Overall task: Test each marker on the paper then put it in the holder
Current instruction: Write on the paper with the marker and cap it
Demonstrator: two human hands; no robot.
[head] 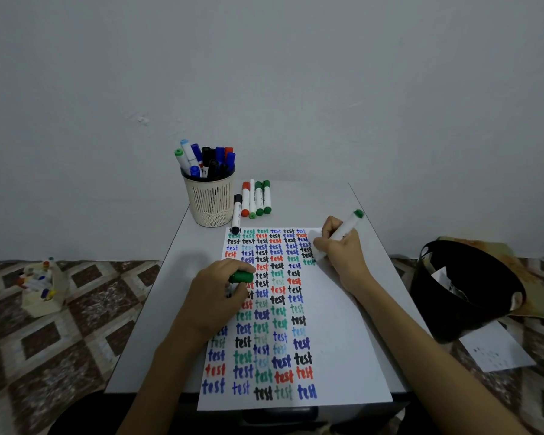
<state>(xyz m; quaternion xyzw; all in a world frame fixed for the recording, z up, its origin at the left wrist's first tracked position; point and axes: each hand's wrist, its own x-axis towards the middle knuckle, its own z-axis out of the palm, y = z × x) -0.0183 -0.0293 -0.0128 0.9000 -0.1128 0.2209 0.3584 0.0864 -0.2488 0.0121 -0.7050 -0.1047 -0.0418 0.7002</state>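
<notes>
A white paper (333,324) covered with columns of coloured "test" words lies on the small grey table (157,324). My right hand (343,249) grips a white marker with a green end (347,226), its tip down on the paper's upper right part. My left hand (220,293) rests on the paper and holds the green cap (241,276). A cream mesh holder (211,199) with several markers stands at the table's far left. Beside it lie several capped markers (253,199) in black, red and green.
A black bin (465,290) with paper scraps stands on the floor to the right, a loose sheet (496,350) near it. A cream box of small markers (43,287) sits on the patterned floor to the left. A grey wall is behind the table.
</notes>
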